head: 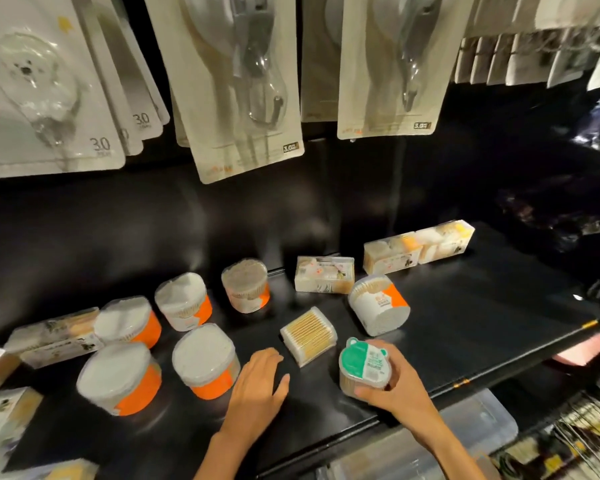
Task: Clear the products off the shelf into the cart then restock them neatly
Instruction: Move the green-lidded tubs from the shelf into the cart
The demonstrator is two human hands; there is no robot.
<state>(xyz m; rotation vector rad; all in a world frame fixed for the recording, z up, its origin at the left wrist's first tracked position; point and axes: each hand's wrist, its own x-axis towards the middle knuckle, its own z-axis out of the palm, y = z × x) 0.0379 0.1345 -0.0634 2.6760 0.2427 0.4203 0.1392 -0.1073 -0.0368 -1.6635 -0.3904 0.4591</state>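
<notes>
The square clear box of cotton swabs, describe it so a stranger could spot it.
On the black shelf, look near the front, just beyond both hands. The square clear box of wooden-stick swabs lies there, alone showing tan sticks from above, with no orange label.
</notes>
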